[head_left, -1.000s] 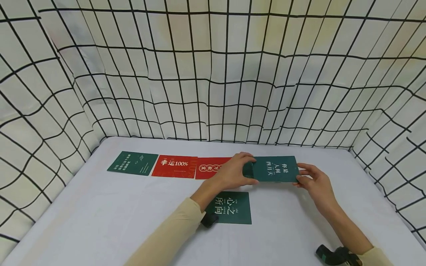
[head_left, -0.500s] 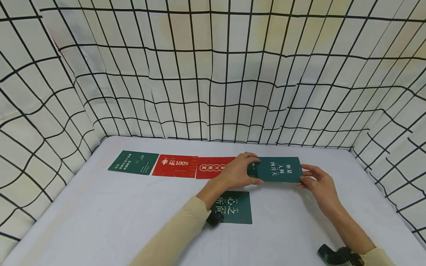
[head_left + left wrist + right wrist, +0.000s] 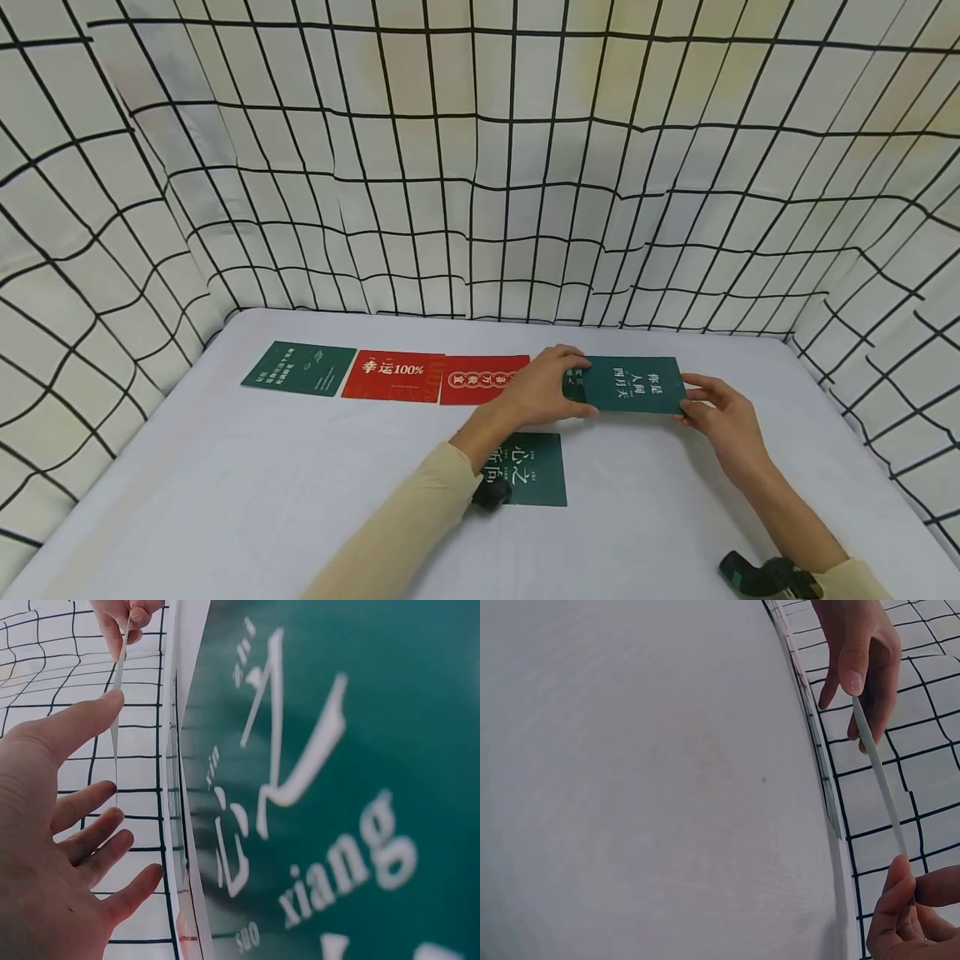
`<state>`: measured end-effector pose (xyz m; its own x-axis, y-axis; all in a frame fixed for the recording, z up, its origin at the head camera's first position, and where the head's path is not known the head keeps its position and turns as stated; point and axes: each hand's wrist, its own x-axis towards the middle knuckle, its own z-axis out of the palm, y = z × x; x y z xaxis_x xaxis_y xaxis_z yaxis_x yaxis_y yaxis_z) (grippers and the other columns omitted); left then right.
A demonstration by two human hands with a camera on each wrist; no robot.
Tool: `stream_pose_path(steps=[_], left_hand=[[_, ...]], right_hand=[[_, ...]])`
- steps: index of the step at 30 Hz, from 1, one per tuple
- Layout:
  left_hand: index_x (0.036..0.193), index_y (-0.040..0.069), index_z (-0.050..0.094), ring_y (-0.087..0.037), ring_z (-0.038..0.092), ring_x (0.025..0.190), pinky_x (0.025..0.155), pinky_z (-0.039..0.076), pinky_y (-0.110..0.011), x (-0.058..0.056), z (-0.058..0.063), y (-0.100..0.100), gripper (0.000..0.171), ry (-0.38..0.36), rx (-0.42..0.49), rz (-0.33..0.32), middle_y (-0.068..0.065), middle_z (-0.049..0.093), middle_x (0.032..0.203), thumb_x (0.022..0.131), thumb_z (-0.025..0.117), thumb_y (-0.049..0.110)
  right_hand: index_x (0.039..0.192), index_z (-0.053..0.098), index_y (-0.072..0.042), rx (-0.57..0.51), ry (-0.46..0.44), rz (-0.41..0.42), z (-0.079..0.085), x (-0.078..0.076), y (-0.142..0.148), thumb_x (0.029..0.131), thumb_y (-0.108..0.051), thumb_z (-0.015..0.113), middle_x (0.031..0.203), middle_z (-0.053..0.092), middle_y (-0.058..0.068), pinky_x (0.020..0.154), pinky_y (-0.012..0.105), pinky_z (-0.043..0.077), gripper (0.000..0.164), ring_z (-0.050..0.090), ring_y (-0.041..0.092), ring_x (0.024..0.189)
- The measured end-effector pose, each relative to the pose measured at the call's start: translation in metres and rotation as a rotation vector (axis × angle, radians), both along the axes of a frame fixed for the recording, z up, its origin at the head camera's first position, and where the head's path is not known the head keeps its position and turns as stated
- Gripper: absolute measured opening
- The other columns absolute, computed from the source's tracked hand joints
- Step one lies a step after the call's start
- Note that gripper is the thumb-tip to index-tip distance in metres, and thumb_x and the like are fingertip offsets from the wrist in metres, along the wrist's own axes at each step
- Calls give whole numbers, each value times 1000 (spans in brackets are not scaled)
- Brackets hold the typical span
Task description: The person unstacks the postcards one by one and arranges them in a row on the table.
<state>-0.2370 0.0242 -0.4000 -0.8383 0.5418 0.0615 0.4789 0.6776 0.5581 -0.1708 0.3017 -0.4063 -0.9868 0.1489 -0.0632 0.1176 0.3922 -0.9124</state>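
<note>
A green card with white Chinese lettering [image 3: 633,385] is held above the table between both hands. My left hand [image 3: 536,387] grips its left end, thumb at the near edge and fingers at the far edge. The right hand [image 3: 720,421] pinches the right edge between thumb and fingers. In the right wrist view the card [image 3: 885,791] appears edge-on as a thin strip. Part of another dark green printed surface [image 3: 573,385] shows beside the left fingers, overlapped by the held card. Below the left wrist lies a second green card [image 3: 536,471], partly covered by the forearm.
Along the table's back lie a green card [image 3: 300,368], a red card [image 3: 393,377] and another red card [image 3: 480,382] partly behind the left hand. The white-covered table [image 3: 225,500] is bounded by a black grid net [image 3: 510,167] at back and sides.
Both hands have shifted slightly to the right together with the held green card. The cards lying on the table stay where they were.
</note>
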Motion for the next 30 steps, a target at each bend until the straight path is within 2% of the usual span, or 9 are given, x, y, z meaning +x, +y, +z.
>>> stream_pose_path(steps=[14,30], left_hand=[[151,25,56,-17,42,150,117,49,-39,-3,2,11,74,13,-35,-8,3,45,162,85,82,49],[150,24,57,-17,43,150,119,47,-37,-4,-1,24,74,23,-56,5,3,47,161,85,82,50]], right_hand=[[159,37,-1,10,-33,-13,0,-2,9,108,-8,50,137,49,18,84,13,59,53,66,-1,88],[158,37,1,10,-69,-40,2,-4,16,107,-7,51,131,50,14,83,15,60,54,65,-3,87]])
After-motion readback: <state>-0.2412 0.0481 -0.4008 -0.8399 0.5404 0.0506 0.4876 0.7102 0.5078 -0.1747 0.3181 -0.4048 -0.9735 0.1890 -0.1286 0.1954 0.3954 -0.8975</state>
